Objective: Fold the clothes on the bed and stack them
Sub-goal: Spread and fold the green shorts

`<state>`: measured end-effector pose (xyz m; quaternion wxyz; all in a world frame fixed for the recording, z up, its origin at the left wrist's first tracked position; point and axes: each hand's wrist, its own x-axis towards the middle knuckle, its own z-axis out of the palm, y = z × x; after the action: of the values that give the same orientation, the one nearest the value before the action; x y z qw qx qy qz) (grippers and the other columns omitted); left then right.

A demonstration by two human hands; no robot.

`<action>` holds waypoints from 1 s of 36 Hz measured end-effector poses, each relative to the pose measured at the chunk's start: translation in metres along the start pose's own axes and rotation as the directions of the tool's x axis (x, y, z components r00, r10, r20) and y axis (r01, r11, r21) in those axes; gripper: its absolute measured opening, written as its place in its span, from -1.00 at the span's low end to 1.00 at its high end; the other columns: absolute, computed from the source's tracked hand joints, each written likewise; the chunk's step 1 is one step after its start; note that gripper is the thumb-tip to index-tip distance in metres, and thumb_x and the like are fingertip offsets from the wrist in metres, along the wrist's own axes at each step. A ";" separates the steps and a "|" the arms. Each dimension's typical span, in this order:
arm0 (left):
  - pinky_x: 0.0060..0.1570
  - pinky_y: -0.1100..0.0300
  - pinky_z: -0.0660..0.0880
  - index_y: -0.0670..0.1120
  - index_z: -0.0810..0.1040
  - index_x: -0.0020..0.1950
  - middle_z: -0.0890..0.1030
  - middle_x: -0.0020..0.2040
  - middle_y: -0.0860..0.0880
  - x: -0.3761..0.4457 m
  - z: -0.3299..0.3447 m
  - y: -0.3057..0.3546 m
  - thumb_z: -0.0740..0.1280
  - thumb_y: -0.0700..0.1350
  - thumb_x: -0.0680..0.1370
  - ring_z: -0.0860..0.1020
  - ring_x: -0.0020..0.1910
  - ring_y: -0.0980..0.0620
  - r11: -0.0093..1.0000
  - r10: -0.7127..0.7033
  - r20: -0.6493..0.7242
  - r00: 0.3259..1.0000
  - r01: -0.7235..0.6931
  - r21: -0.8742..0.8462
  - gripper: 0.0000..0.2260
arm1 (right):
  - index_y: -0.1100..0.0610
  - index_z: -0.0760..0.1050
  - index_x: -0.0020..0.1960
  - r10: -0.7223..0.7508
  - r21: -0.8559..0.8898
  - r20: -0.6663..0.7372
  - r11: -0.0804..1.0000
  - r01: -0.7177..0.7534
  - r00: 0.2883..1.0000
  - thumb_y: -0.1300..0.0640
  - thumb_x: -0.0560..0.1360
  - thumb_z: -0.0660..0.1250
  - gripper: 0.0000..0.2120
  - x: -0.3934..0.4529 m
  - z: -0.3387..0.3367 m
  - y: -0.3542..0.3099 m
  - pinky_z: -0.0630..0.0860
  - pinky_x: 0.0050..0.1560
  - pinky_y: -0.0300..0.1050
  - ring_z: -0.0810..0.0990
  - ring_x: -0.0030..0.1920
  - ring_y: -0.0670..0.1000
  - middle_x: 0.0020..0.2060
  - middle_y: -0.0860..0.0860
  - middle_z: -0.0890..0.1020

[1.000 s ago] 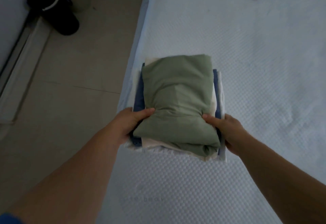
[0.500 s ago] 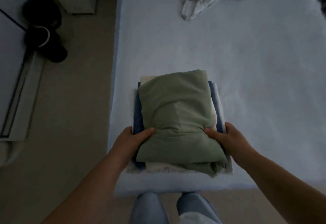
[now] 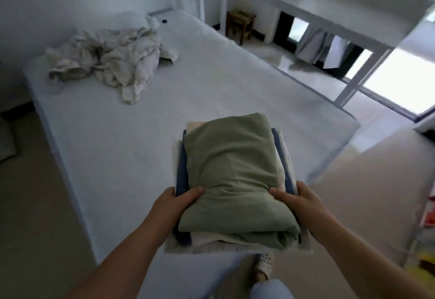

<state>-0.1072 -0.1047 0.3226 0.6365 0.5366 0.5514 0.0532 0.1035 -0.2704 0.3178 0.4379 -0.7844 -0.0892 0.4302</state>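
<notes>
A stack of folded clothes (image 3: 233, 176) is held up in front of me, over the near end of the white bed (image 3: 131, 134). A sage-green folded garment lies on top, with blue, cream and white layers under it. My left hand (image 3: 174, 204) grips the stack's left side, thumb pressed onto the green cloth. My right hand (image 3: 299, 202) grips the right side the same way. The fingers under the stack are hidden.
A crumpled white blanket (image 3: 110, 61) lies at the far end of the bed beside a pillow. A white desk (image 3: 329, 9) with small items and a wooden stool (image 3: 240, 24) stand at the back right. My slippered foot (image 3: 263, 265) is on the floor below.
The stack has come up off the bed in both hands. My view has lifted and swung, so the whole bed and the desk now show.
</notes>
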 end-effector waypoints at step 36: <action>-0.16 0.13 0.52 -0.15 0.56 -0.06 0.65 -0.09 -0.11 0.124 0.582 0.237 0.42 0.29 0.10 0.61 -0.10 -0.06 0.933 -0.036 0.420 0.907 -0.120 0.339 -0.38 | 0.02 0.48 0.00 0.134 0.198 -0.380 0.978 -0.061 0.915 -0.18 0.25 0.47 -0.56 0.149 -0.544 0.051 0.45 -0.30 -0.17 0.60 -0.16 -0.03 -0.17 -0.04 0.64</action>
<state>0.5063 -0.2869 0.3115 0.6307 0.6538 0.3901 -0.1503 0.5924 -0.5565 0.3237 0.4945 -0.8146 0.0788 0.2927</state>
